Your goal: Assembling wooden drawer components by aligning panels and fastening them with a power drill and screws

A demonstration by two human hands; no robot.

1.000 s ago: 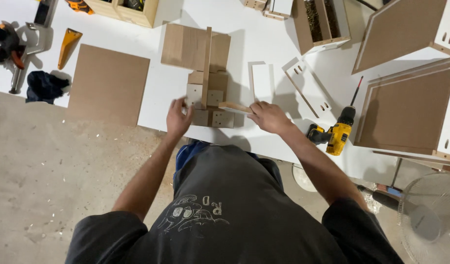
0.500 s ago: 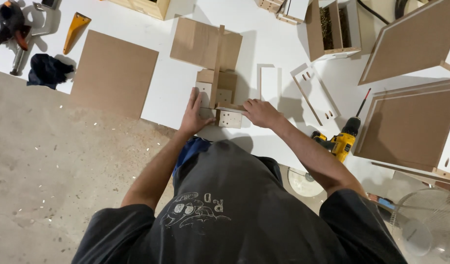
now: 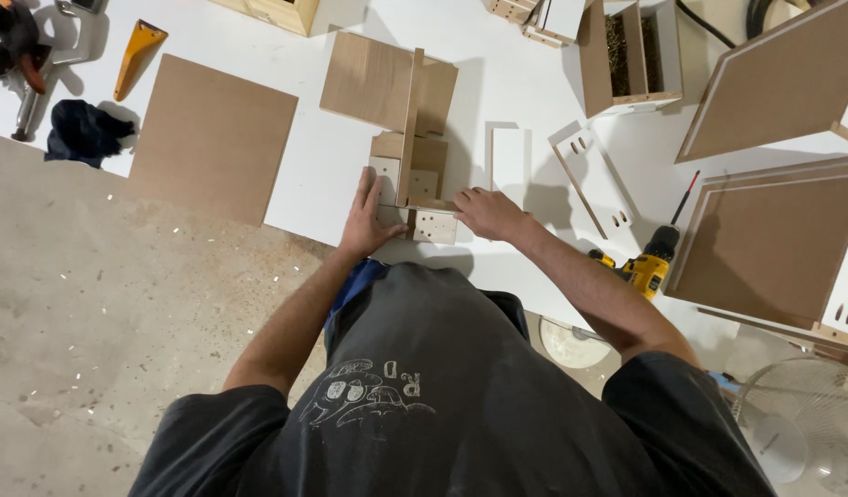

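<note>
At the centre of the frame, on the white workbench (image 3: 525,276), we hold a half-built wooden box assembly (image 3: 407,175): a tall thin panel stands on edge, brown boards lean off it toward the upper middle, and small pale blocks with drilled holes sit at its near end. Our left hand (image 3: 367,213) lies flat against the left pale block, fingers together and extended, pressing rather than gripping. Our right hand (image 3: 487,212) comes in from the right, fingers curled and pinching the end of a thin strip that lies across the front holed block; the fingertips are partly hidden, so the exact grip is unclear.

We judge the step to be fitting and aligning, parts held square by hand, nothing fastened yet that we can see. The next move seems to call for steady pressure from both sides and edges kept flush before any fixing.

Around us: a large brown square board (image 3: 212,136) left of centre, a dark rag (image 3: 79,132) and a yellow wedge-shaped tool (image 3: 137,55) at upper left, a clamp (image 3: 17,46) in the far corner. A yellow-and-black cordless drill (image 3: 647,267) lies right of centre, near but apart from the right forearm. Finished drawer-like boxes (image 3: 774,239) fill the right side; an open box (image 3: 627,55) sits at top.
</note>
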